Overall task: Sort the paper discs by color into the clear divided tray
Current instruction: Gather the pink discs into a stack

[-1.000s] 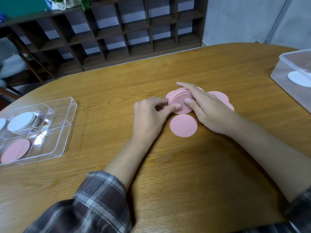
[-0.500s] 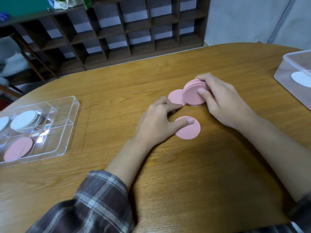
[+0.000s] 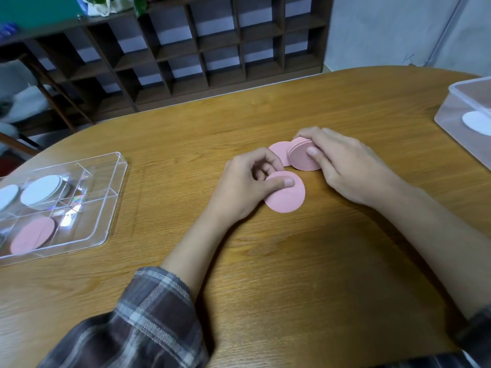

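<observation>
I note the clear divided plastic tray (image 3: 117, 200) partly filled; left hand (image 3: 244, 184) pinches 1 loose round pink paper disc (image 3: 288, 199), right hand (image 3: 345, 168) grips the pink disc stack (image 3: 300, 158), both not yet sorted.

Soft even indoor light, faint shadows, wide-angle edge distortion

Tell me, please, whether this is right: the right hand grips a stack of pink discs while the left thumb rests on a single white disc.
Not quite: in the head view the single disc under the thumb of the left hand is pink, not white. The right hand does grip the stack of pink discs.
</observation>
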A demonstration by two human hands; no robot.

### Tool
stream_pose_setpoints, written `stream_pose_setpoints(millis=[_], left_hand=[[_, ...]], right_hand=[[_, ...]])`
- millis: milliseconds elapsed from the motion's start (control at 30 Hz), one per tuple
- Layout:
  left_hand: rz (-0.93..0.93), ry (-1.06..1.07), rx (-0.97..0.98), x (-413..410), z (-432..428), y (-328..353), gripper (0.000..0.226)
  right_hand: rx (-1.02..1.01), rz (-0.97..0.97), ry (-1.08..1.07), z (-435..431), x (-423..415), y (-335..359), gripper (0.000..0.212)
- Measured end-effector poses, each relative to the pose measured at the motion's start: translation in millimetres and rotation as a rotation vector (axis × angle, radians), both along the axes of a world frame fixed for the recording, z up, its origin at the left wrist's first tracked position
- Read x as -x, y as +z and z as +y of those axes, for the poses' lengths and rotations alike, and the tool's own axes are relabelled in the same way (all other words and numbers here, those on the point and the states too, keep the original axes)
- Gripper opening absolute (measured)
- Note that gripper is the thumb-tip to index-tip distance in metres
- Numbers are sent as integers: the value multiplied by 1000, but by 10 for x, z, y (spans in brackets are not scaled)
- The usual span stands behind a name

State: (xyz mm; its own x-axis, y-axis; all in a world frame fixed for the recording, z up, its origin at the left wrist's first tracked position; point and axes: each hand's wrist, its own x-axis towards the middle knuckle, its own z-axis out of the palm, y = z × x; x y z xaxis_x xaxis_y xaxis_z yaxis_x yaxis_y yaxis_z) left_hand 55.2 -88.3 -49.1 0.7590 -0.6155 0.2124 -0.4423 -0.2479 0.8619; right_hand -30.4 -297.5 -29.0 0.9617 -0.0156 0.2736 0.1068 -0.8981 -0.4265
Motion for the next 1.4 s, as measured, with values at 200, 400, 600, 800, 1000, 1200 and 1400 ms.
stream_pose_setpoints(millis=[200, 400, 600, 800, 1000, 1200, 1400], left_hand=[[126, 43, 176, -22, -18, -11, 19], [81, 98, 159, 16, -35, -10, 20], [24, 180, 111, 39, -42, -45, 22], [-90, 216, 72, 78, -76, -27, 29], [-454, 244, -99, 130, -144, -27, 35], [-524, 282, -303, 217, -219, -40, 50], [-608, 250, -266, 212, -130, 21, 41]], right_hand=[[-91, -64, -17, -23, 7, 9, 31], [-255, -59, 8, 17, 39, 12, 26], [-322, 8, 38, 68, 38, -8, 30], [-299, 54, 64, 122, 39, -6, 35], [-172, 78, 49, 116, -27, -75, 53], [-121, 98, 36, 147, -48, -101, 51], [-48, 50, 54, 78, -30, -54, 29]])
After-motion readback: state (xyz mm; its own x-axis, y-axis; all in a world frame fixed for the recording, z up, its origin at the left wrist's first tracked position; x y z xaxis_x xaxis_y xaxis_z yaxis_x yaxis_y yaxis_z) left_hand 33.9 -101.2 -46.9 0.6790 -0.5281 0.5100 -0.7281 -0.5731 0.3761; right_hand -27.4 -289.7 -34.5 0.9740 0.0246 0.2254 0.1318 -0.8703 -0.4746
